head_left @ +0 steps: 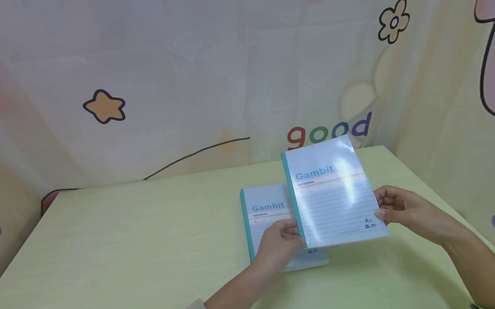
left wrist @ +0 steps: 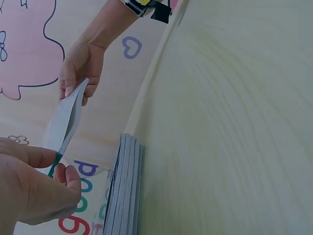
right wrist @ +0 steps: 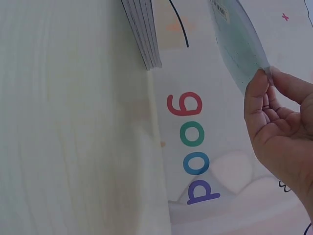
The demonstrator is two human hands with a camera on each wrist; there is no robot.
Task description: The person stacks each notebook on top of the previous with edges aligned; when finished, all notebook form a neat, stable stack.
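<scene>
Both hands hold one notebook (head_left: 332,196), raised above the table with its "Gambit" cover toward the head camera. My left hand (head_left: 279,243) pinches the lower corner by the teal spine. On the opposite edge, near the lower corner, my right hand (head_left: 402,208) pinches the pages between thumb and fingers. Behind and below lies a stack of notebooks (head_left: 268,198) with the same cover, partly hidden by the raised one and my left hand. The left wrist view shows the stack's layered edges (left wrist: 124,191). In the right wrist view, the held notebook's back cover (right wrist: 239,44) carries a barcode label.
The pale yellow-green table (head_left: 120,245) extends to the left of the stack. A printed curtain (head_left: 183,96) with a star, a flower and the word "good" hangs along the table's back edge, and a side panel (head_left: 456,125) runs along the right.
</scene>
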